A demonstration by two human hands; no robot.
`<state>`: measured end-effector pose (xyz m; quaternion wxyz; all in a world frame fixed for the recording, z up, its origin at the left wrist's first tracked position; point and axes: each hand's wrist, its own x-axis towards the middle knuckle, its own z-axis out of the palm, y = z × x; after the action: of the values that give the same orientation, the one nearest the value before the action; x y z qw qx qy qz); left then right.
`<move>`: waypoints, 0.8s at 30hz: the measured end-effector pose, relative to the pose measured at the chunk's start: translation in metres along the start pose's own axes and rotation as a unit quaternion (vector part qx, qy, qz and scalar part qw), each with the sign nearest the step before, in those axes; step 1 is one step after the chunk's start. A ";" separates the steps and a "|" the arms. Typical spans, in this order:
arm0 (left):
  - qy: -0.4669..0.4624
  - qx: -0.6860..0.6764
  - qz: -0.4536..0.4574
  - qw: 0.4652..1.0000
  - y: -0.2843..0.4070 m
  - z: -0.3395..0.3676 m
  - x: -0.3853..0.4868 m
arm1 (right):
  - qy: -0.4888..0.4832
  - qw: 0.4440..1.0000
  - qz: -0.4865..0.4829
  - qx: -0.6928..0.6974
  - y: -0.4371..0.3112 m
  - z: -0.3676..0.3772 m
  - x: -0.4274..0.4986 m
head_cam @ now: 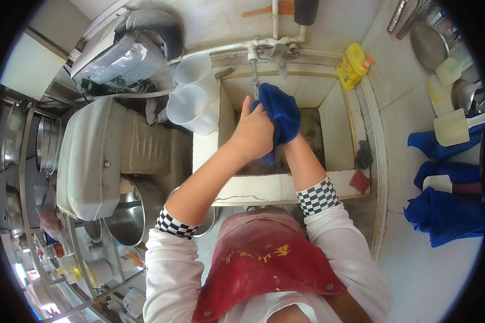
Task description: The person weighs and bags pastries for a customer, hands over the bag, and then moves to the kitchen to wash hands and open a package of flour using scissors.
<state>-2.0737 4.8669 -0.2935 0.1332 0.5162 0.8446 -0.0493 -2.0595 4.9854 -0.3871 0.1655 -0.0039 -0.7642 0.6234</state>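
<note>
Both of my hands are over a tiled sink [338,121], close below its taps. My left hand [255,131] is closed on a blue cloth [281,111], its thumb raised towards the spout. The cloth hangs in folds and covers my right hand, whose wrist shows just under it; the fingers there are hidden. A white pipe tap [254,66] stands just behind the cloth. Whether water runs from it cannot be told.
Two plastic measuring jugs [190,109] stand at the sink's left edge. A yellow detergent bottle [351,66] is at the back right corner, with a steel scourer [363,154] and a red scrubbing pad [359,181] on the right rim. More blue cloths [448,216] and spatulas hang at right.
</note>
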 end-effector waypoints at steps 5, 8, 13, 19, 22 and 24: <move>0.282 -0.653 -0.065 0.700 -0.025 -0.016 -0.001 | 0.027 0.818 0.063 0.571 -0.035 0.029 -0.015; 0.323 -0.902 0.002 0.288 -0.005 0.010 0.013 | 0.021 0.650 0.104 0.753 -0.037 0.048 -0.030; 0.355 -0.749 -0.085 0.553 0.037 0.058 0.022 | -0.139 0.221 0.084 0.962 0.004 0.039 -0.036; 0.355 -0.572 -0.089 0.734 0.051 0.091 0.032 | 0.070 0.903 0.061 0.419 0.058 0.025 -0.035; 0.338 -0.502 -0.113 0.788 0.049 0.112 0.028 | 0.128 0.901 0.206 0.359 0.087 0.011 -0.044; 0.207 -0.467 -0.067 0.857 0.048 0.132 0.009 | 0.005 0.965 0.232 -0.119 0.115 -0.032 -0.040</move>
<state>-2.0119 4.8681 -0.4203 0.1767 0.3334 0.8092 0.4504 -2.0366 5.0331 -0.5009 0.0186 -0.2039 -0.8100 0.5496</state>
